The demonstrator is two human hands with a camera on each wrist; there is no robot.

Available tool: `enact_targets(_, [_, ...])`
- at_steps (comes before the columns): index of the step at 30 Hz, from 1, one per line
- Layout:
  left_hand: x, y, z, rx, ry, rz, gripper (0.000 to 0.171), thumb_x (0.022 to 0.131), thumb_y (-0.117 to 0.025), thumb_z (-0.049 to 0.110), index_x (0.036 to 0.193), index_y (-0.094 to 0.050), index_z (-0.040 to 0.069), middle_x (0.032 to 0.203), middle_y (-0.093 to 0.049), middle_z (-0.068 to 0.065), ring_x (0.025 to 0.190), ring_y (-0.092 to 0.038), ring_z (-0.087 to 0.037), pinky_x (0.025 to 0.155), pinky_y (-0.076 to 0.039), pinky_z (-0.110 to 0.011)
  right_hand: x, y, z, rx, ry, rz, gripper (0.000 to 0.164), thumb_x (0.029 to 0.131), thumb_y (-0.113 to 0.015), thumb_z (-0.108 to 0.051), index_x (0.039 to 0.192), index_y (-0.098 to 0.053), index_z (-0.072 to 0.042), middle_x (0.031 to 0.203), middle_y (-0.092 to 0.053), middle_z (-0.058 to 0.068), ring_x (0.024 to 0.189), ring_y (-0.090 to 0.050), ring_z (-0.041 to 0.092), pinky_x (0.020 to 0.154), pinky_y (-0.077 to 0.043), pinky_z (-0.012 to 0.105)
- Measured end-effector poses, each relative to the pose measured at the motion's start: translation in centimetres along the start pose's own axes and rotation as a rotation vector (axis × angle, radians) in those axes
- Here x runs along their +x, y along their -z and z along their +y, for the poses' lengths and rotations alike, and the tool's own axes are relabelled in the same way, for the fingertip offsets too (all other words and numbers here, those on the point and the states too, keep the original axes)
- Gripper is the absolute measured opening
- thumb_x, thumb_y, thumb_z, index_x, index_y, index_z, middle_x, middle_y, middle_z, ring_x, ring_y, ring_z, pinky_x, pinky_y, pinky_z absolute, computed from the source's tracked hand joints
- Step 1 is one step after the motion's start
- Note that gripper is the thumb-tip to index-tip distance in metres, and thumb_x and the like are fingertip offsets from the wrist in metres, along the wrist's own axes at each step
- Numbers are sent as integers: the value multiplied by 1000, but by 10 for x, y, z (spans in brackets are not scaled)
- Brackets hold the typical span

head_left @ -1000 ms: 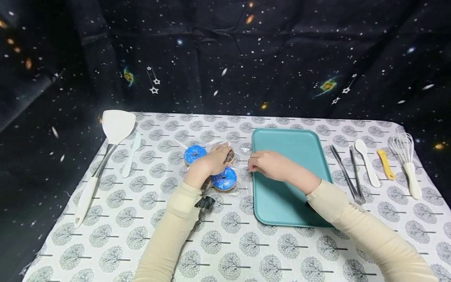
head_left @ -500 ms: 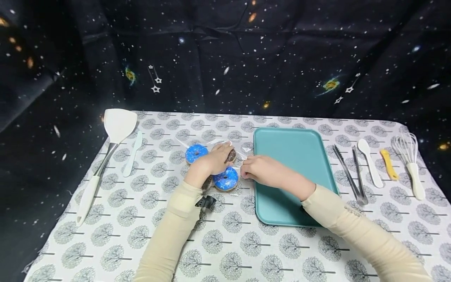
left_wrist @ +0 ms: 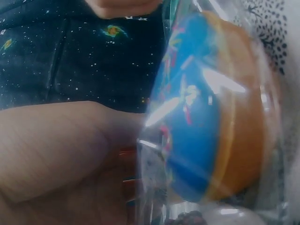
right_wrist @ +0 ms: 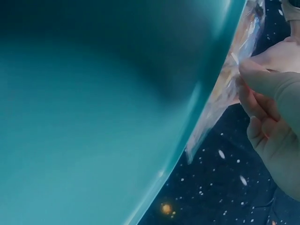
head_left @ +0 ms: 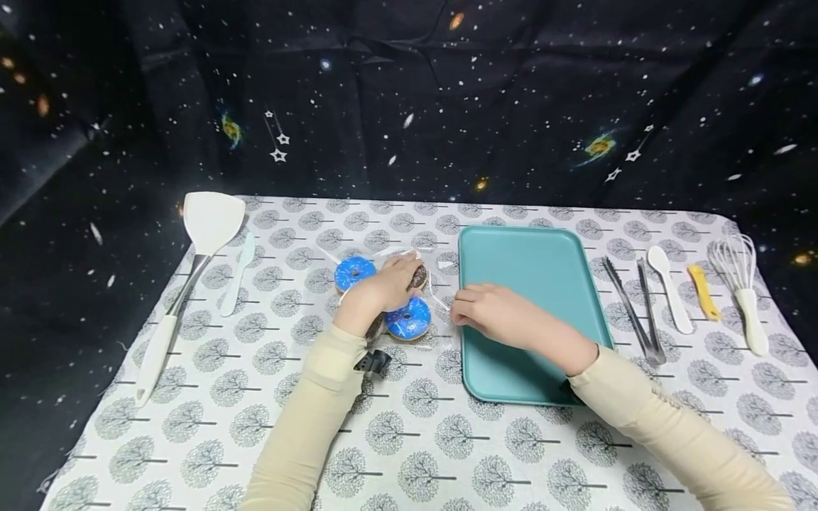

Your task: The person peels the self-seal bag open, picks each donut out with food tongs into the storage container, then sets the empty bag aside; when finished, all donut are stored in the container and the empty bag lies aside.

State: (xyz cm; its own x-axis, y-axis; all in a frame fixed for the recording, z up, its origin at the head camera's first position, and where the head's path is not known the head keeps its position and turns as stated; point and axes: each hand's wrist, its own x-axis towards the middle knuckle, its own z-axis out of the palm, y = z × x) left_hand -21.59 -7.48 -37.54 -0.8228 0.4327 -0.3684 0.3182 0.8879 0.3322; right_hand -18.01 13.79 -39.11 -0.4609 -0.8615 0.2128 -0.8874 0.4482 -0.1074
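Observation:
A clear plastic bag of donuts lies flat left of the teal tray. Two donuts have blue icing with sprinkles, one blue donut nearer and another behind. A brown donut shows between the thumb and fingers of my left hand, which holds it through the film; another dark one is mostly hidden under the palm. My right hand, above the left rim of the tray, pinches the bag's edge between thumb and forefinger, as the right wrist view shows.
On the left lie a white spatula and a pale plastic knife. Right of the tray are metal tongs, a white spoon, a yellow-handled tool and a whisk. A dark starry cloth hangs behind.
My right hand moved left toward the bag, then came back right to the tray's rim. My left hand stays on the donuts, and the bag keeps its place.

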Motion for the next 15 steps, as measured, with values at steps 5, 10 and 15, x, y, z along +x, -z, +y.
enact_targets(5, [1,0,-2,14,-4,-1,62,98,-45,28,149,-17,6,157,-6,-9,143,-6,-30,115,-13,-45,8,-2,-11,19,56,6,12,82,-70,-17,93,-66,-13,89,-64,-4,86,-59,12,81,-50,27])
enact_targets(10, [3,-1,-2,33,-6,-1,61,99,-44,28,149,-17,6,157,-6,-9,143,-6,-30,114,-13,-46,13,-2,-20,17,54,-61,5,83,-69,-19,86,-66,-16,83,-63,-7,82,-56,11,78,-48,27])
enact_targets(15, [3,-1,-2,17,-5,3,62,98,-45,28,149,-17,6,157,-7,-9,143,-6,-30,115,-13,-45,11,-2,-21,-16,40,-80,7,82,-69,-11,80,-63,-15,77,-60,-7,77,-54,11,76,-49,27])
